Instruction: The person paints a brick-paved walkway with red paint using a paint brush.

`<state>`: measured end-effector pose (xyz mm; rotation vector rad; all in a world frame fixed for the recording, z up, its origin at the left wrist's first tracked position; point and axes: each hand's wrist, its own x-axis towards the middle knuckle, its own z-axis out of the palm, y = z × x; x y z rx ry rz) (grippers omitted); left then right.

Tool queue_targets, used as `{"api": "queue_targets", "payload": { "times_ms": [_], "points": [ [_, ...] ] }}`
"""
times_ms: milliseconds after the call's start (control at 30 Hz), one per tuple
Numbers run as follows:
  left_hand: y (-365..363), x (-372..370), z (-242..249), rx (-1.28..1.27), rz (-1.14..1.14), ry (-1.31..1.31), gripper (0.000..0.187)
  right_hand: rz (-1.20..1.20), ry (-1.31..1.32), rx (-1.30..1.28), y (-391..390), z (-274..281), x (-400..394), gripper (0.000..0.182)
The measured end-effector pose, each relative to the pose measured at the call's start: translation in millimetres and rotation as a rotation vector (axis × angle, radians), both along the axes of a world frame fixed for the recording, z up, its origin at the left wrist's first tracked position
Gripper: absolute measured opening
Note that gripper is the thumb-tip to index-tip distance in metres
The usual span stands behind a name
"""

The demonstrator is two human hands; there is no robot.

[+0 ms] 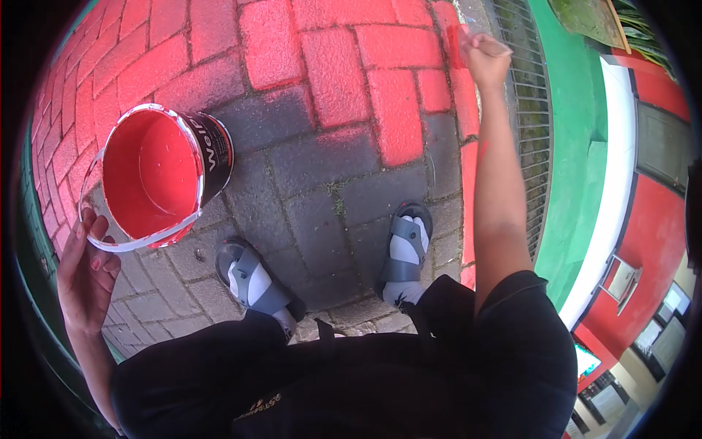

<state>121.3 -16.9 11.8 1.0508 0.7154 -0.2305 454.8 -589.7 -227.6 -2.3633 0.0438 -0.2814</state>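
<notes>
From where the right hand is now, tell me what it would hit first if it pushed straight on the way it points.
Probably the red-painted paving bricks: the right hand holds a brush whose tip already seems at them, just beside the metal drain grate. Depth is unclear.

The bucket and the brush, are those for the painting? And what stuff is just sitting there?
Being used:
- paint bucket, red inside, left hand on its handle
- brush, held in the right hand
- paving bricks, part red, part still grey

Just there:
- drain grate
- green strip
- sandals
</notes>
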Motion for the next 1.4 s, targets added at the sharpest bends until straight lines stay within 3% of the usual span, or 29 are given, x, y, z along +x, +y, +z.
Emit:
{"api": "queue_targets", "payload": {
  "times_ms": [33, 67, 100, 200, 267, 333, 400, 433, 500, 567, 600, 667, 733, 767, 833, 867, 900, 933, 967, 1000, 1033, 1100, 1133, 1167, 1200, 1267, 1367, 1400],
  "points": [
    [-1, 2, 0, 0.006, -0.002, -0.021, 0.030, 0.060, -0.194, -0.183, 16, 0, -1, 0.019],
    [-4, 5, 0, 0.002, -0.005, -0.027, 0.030, 0.218, -0.274, -0.099, 40, -8, -13, 0.013],
    [-7, 9, 1, 0.023, -0.010, -0.017, 0.030, 0.373, -0.358, -0.011, 71, -14, -30, 0.018],
    [-10, 15, 4, 0.024, -0.033, -0.026, 0.030, 0.353, -0.131, -0.169, 131, 42, -68, 0.012],
    [-10, 11, 3, -0.013, -0.056, -0.025, 0.030, 0.433, 0.342, 0.350, 133, 64, -70, 0.012],
    [-7, 5, 2, -0.007, -0.005, -0.019, 0.029, 0.256, 0.485, 0.472, 94, 26, -35, 0.027],
    [-2, -2, 1, 0.002, 0.005, -0.003, 0.028, 0.014, 0.289, 0.410, 65, 25, -18, 0.027],
    [0, -5, 1, 0.009, 0.011, 0.009, 0.028, 0.019, 0.290, 0.412, 59, 21, -17, 0.027],
    [2, -5, 0, 0.012, 0.016, 0.014, 0.028, -0.020, -0.075, -0.181, 54, 25, -31, 0.026],
    [1, -3, 0, 0.011, 0.020, 0.010, 0.029, 0.227, -0.140, -0.174, 86, 14, -89, 0.025],
    [-1, -1, 2, -0.001, 0.010, 0.005, 0.029, 0.294, 0.021, -0.417, 116, 41, -127, 0.019],
    [-3, 2, 3, -0.010, -0.004, 0.001, 0.029, 0.670, 0.037, -0.250, 130, 38, -191, 0.007],
    [-3, 4, 2, 0.004, -0.037, -0.019, 0.030, 0.884, 0.203, 0.085, 140, 58, -222, 0.002],
    [-3, 4, 1, 0.001, -0.039, -0.015, 0.030, 0.881, 0.208, 0.083, 135, 58, -219, 0.002],
    [-2, 3, 0, 0.058, -0.031, -0.009, 0.032, 0.548, 0.501, 0.264, 110, 59, -194, 0.004],
    [-2, 3, 0, 0.059, -0.034, -0.008, 0.032, 0.409, 0.555, 0.501, 87, 46, -167, 0.004],
    [-2, 2, 1, 0.079, -0.025, 0.001, 0.034, 0.254, 0.593, 0.317, 74, 57, -141, 0.004],
    [-2, 2, 1, 0.098, -0.016, 0.010, 0.036, 0.044, 0.544, 0.479, 48, 39, -121, 0.011],
    [-1, 1, 0, 0.100, -0.016, 0.013, 0.036, -0.028, 0.404, 0.427, 36, 41, -107, 0.020],
    [0, 0, 0, 0.093, -0.016, 0.009, 0.037, 0.002, 0.244, 0.220, 26, 39, -100, 0.024],
    [2, -1, 0, 0.085, -0.019, 0.008, 0.038, 0.001, 0.249, 0.221, 24, 26, -108, 0.024],
    [5, -1, -1, 0.079, -0.017, 0.008, 0.038, 0.223, -0.015, 0.081, 56, 26, -144, 0.018],
    [5, -1, -2, 0.073, -0.013, 0.003, 0.038, 0.299, -0.024, -0.071, 80, 31, -178, 0.015],
    [5, -1, -2, 0.072, -0.009, 0.004, 0.038, 0.550, 0.066, -0.180, 87, 36, -205, 0.015],
    [5, 0, -1, 0.062, -0.027, -0.001, 0.036, 0.750, 0.085, -0.048, 101, 33, -230, 0.016],
    [5, 1, -1, 0.053, -0.049, -0.001, 0.035, 0.925, 0.313, 0.154, 131, 51, -265, 0.004],
    [4, -3, -1, 0.110, -0.032, 0.008, 0.038, 0.882, 0.138, 0.247, 143, 56, -237, 0.007],
    [4, -4, 0, 0.110, -0.016, 0.026, 0.037, 0.626, 0.279, 0.270, 140, 58, -217, 0.010]
  ]
}}
